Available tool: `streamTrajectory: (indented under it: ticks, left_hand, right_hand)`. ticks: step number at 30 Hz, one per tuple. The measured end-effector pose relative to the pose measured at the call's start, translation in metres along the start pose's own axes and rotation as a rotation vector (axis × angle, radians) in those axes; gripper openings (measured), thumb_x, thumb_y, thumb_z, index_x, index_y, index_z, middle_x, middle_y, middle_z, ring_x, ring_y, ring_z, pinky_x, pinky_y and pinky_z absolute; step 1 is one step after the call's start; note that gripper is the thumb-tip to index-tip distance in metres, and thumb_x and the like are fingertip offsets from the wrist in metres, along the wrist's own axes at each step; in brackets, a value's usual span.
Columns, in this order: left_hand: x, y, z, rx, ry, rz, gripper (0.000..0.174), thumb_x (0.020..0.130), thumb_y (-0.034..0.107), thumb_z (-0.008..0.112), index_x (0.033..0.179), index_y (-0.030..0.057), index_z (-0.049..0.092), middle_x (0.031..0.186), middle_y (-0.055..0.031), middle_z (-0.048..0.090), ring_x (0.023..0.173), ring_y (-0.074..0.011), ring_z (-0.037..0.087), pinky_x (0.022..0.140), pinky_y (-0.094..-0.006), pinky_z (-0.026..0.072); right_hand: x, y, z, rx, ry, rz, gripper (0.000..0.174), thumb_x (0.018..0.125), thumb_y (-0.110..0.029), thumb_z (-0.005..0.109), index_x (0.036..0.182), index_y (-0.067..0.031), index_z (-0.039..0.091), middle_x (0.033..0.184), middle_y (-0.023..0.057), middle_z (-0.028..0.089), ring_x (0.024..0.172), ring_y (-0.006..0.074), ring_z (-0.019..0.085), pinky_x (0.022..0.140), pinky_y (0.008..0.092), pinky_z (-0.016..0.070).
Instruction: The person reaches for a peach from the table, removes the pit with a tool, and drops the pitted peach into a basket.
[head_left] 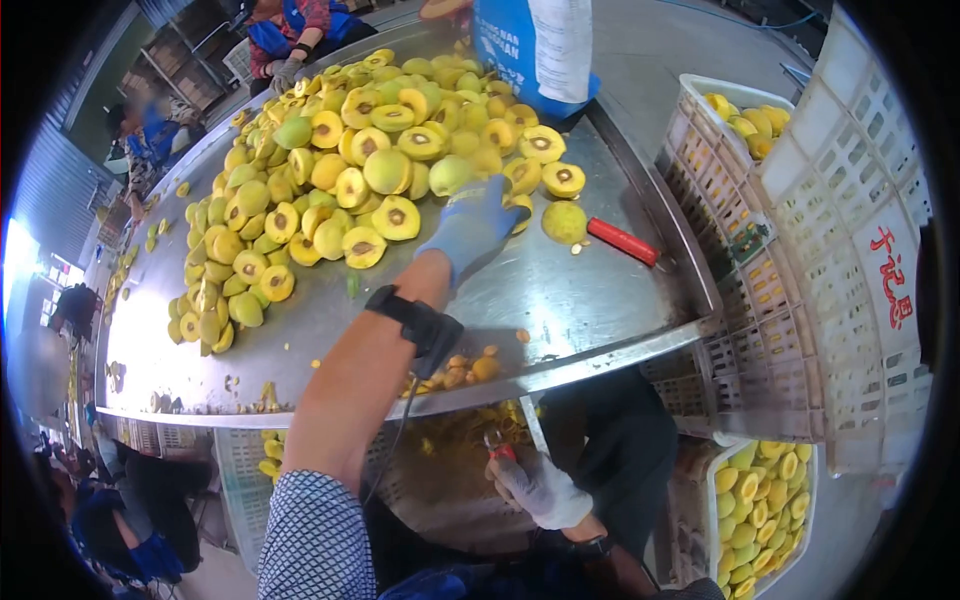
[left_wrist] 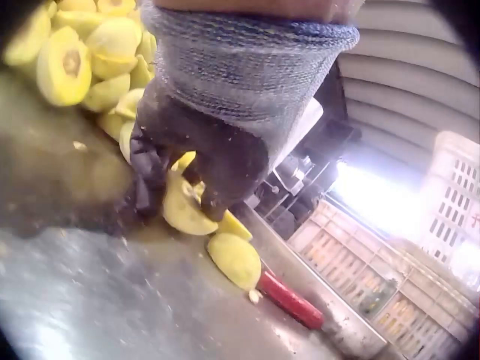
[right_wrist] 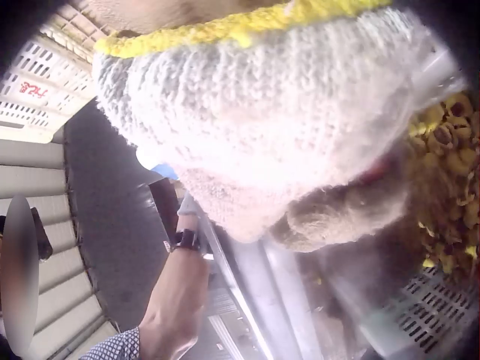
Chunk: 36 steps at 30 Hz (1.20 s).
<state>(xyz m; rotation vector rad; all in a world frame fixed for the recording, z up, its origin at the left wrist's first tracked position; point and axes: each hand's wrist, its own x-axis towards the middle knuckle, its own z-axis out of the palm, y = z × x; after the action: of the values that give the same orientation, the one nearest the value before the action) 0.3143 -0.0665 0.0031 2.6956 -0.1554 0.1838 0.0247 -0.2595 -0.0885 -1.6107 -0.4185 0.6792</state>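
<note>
Halved yellow-green fruits point(head_left: 397, 217) with brown pits are heaped on a metal table point(head_left: 590, 300). At the heap's right edge my gloved left hand point(head_left: 470, 225) pinches a fruit half point(left_wrist: 182, 208), its fingers point(left_wrist: 225, 169) curled round it in the left wrist view. Just right of it lie a yellow fruit point(head_left: 565, 222) and a red-handled tool point(head_left: 622, 242). Below the table's front edge my right hand point(head_left: 540, 488), in a whitish glove, grips a small red tool with a metal loop point(head_left: 495, 440). In the right wrist view the glove point(right_wrist: 255, 142) hides most of that tool.
Crates point(head_left: 745, 500) of fruit stand at the right, with stacked white crates point(head_left: 850, 240) above. A blue and white bag point(head_left: 535, 50) stands at the table's back corner. Loose pits point(head_left: 470, 370) lie by the front edge. Other people work at the far side and left.
</note>
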Motion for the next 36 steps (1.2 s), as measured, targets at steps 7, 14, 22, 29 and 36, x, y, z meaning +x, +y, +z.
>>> streamTrajectory:
  ticks: [7,14,22,29,36]
  left_hand:
    - [-0.068,0.034,-0.047,-0.510,-0.031,0.044,0.034,0.079,0.020,0.072,0.107,0.0057,0.058,0.101,-0.0167,0.065,0.095,-0.0331,0.062,0.083,-0.0380,0.0484]
    - [-0.213,0.051,-0.090,-0.428,0.014,0.255,0.026,0.084,0.010,0.068,0.108,0.0032,0.059,0.098,-0.0101,0.063,0.093,-0.0177,0.059,0.084,-0.0315,0.0472]
    - [-0.290,0.054,-0.031,-1.235,0.295,-0.406,0.031,0.100,0.022,0.049,0.120,0.0002,0.059,0.089,0.0020,0.057,0.082,-0.0048,0.048,0.074,-0.0209,0.0422]
    - [-0.295,0.044,-0.030,-1.184,0.388,-0.271,0.031,0.102,0.021,0.045,0.116,-0.0028,0.058,0.093,-0.0014,0.061,0.081,-0.0050,0.050,0.073,-0.0216,0.0436]
    - [-0.296,0.048,-0.023,-1.174,0.413,-0.369,0.029,0.101,0.023,0.048,0.106,-0.0024,0.063,0.084,0.0014,0.060,0.074,-0.0046,0.048,0.064,-0.0217,0.0403]
  right_hand:
    - [0.001,-0.039,-0.011,0.010,0.282,0.054,0.015,0.086,-0.018,0.058,0.096,-0.0076,0.057,0.071,0.0073,0.055,0.060,0.0235,0.054,0.053,0.0364,0.0441]
    - [0.020,-0.121,-0.012,-0.040,0.450,-0.061,0.023,0.095,-0.022,0.052,0.106,-0.0015,0.053,0.088,0.0161,0.056,0.072,0.0309,0.057,0.062,0.0386,0.0470]
    - [0.011,-0.113,0.043,-0.188,0.464,-0.176,0.027,0.091,-0.019,0.060,0.111,-0.0028,0.053,0.095,0.0115,0.057,0.078,0.0214,0.059,0.067,0.0348,0.0495]
    - [-0.009,-0.119,0.041,-0.650,0.272,-0.224,0.031,0.084,-0.012,0.060,0.114,-0.0070,0.053,0.108,0.0239,0.055,0.088,0.0411,0.059,0.073,0.0446,0.0500]
    - [-0.006,-0.101,0.042,-0.912,0.244,-0.310,0.030,0.090,-0.022,0.058,0.114,-0.0039,0.057,0.103,0.0203,0.061,0.097,0.0361,0.059,0.076,0.0419,0.0492]
